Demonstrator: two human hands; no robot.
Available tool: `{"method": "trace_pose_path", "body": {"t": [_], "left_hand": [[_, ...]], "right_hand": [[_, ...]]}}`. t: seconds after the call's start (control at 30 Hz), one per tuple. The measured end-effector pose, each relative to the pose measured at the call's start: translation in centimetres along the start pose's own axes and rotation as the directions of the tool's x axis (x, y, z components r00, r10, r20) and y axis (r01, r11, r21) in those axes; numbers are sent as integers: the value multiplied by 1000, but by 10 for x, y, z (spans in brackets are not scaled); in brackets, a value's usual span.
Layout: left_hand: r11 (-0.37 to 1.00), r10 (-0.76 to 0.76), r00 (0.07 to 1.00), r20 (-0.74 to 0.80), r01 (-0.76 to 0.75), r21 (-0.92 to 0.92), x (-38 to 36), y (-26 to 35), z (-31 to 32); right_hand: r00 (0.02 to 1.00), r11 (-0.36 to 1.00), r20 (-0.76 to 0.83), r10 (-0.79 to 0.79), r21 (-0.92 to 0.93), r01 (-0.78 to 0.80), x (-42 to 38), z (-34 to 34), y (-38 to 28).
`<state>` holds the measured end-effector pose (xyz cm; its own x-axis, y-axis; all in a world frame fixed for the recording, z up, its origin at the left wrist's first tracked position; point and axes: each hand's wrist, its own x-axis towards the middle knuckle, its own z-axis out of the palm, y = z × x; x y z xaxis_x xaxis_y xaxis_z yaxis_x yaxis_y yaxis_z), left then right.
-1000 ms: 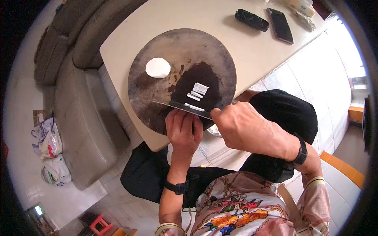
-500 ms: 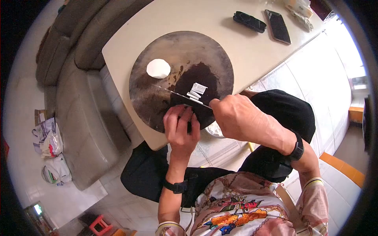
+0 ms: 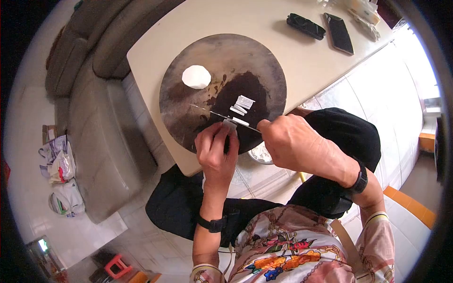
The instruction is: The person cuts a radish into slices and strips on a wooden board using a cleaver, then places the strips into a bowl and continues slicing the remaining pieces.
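My right hand (image 3: 295, 141) is closed around the handle of a knife (image 3: 212, 112), whose thin blade reaches left across a round dark cutting board (image 3: 186, 54). The fingertips of my left hand (image 3: 216, 148) press on a pale, translucent-white vegetable slice (image 3: 230, 124) beside the blade. One thin white strip (image 3: 240, 121) lies close to the blade, and several more cut strips (image 3: 243, 104) lie in a loose row beyond it. A larger white chunk (image 3: 196, 77) with a faceted edge rests at the board's upper left. The exact vegetable cannot be made out.
The board sits on a pale table (image 3: 151, 56) with a black case (image 3: 306, 26), a phone (image 3: 339, 34) and plastic packaging (image 3: 365, 16) at its far right. Below the table edge, a bowl (image 3: 261, 154) with whitish contents shows partly. A grey sofa (image 3: 108, 141) stands left.
A white strip now lies apart beside the blade, and the slice under my left fingertips has come into view. The whole scene has shifted slightly right with the camera.
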<state>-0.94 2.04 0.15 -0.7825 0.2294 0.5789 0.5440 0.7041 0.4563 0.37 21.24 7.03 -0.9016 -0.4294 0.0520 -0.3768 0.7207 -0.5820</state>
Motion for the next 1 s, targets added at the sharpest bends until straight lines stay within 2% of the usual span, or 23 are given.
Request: {"method": "trace_pose_path", "body": {"t": [0.5, 0.6, 0.67, 0.8, 0.87, 0.93, 1.0], "left_hand": [[996, -82, 997, 7, 82, -29, 1, 3, 4], [998, -68, 996, 50, 68, -6, 2, 4, 0], [997, -70, 993, 91, 71, -11, 2, 5, -4], [999, -12, 981, 195, 20, -39, 5, -2, -15], [996, -11, 975, 224, 31, -85, 3, -5, -18], [998, 15, 982, 191, -3, -61, 5, -1, -12], [995, -3, 991, 132, 16, -99, 5, -1, -4]], "right_hand": [[999, 1000, 45, 0, 11, -1, -5, -1, -11], [995, 995, 94, -43, -88, 51, -2, 0, -18], [988, 986, -68, -137, -110, 129, 1, 8, -20], [987, 981, -8, -159, -112, 157, 15, 10, -24], [994, 991, -33, -108, -80, 105, 13, 13, -21], [997, 987, -68, -42, -156, 31, 11, 12, -14], [998, 994, -57, -36, -107, 30, 8, 5, -13]]}}
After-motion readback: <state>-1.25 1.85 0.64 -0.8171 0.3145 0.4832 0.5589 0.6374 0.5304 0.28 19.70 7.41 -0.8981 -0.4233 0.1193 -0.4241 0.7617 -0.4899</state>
